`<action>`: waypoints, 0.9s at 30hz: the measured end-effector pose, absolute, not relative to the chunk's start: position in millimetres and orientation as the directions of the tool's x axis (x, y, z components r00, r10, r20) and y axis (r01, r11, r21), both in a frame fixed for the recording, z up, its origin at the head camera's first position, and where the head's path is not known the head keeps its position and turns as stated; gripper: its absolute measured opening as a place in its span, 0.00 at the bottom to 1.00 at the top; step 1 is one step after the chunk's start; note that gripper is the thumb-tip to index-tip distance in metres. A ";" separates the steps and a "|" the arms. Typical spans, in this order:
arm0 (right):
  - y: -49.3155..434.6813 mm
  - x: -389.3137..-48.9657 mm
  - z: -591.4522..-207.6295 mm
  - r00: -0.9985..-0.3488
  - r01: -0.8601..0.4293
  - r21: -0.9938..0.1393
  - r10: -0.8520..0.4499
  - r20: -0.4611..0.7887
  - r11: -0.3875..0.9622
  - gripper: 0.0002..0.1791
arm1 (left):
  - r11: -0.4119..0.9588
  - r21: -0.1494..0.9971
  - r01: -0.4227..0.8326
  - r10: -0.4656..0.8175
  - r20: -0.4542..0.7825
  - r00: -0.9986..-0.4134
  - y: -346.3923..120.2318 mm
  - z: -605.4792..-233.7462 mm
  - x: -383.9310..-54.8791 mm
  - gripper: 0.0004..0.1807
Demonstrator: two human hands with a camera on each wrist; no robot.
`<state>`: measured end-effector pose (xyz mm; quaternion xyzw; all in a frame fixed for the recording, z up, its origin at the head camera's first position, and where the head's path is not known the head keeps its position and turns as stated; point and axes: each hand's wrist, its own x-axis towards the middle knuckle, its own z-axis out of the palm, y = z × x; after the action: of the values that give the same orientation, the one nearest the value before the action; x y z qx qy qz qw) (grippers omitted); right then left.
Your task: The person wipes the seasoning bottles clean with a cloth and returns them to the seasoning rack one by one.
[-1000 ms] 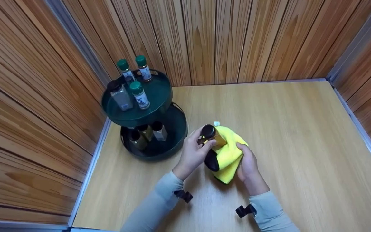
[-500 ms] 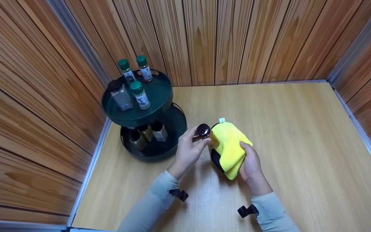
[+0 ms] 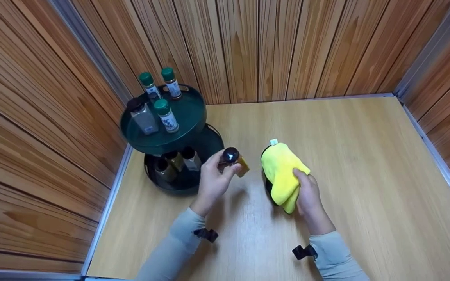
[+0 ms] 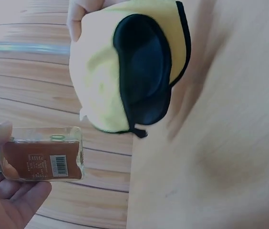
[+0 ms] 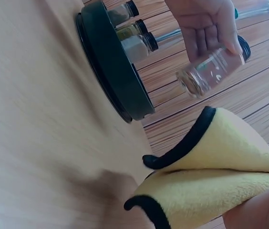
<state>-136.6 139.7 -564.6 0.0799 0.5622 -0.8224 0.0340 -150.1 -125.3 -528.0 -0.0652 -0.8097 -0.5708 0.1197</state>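
Observation:
My left hand grips a glass spice jar with a black cap, its body tilted to the right above the table. In the left wrist view the jar shows reddish-brown contents and a barcode label. My right hand holds a yellow cloth with black edging, bunched and hanging from the fingers. A gap separates the jar from the cloth. From the right wrist, the cloth appears folded, below the jar.
A dark green two-tier round rack stands at the left near the wall. Its upper tier bears green-capped jars and a larger black-capped jar. Several black-capped jars stand on the lower tier. Wood-panelled walls enclose the table.
The left hand has carried the jar leftward, away from the cloth and towards the rack. The right hand, with the cloth, has shifted slightly right, and the two no longer touch.

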 end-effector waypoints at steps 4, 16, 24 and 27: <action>139.8 -136.1 -563.2 -0.982 0.160 -0.930 0.042 -0.183 -0.331 0.16 | 0.321 0.925 0.203 -0.045 0.229 -0.972 -136.0 -527.7 -148.9 0.24; 140.5 -133.3 -558.1 -0.981 0.187 -0.955 0.014 -0.196 -0.231 0.19 | 0.362 0.921 0.142 -0.145 0.206 -0.968 -171.7 -532.6 -143.2 0.25; 140.6 -133.0 -557.5 -0.982 0.182 -0.954 -0.001 -0.187 -0.239 0.19 | 0.397 0.891 0.222 -0.222 0.328 -0.918 -194.5 -539.8 -145.4 0.25; 140.3 -133.0 -558.1 -0.982 0.181 -0.954 0.009 -0.189 -0.240 0.19 | 0.406 0.886 0.225 -0.242 0.341 -0.908 -202.7 -541.8 -145.0 0.25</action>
<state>-133.0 140.3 -558.1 0.0774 0.6139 -0.7837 0.0548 -145.0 -202.7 -541.8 0.0052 -0.8106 -0.5450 0.2140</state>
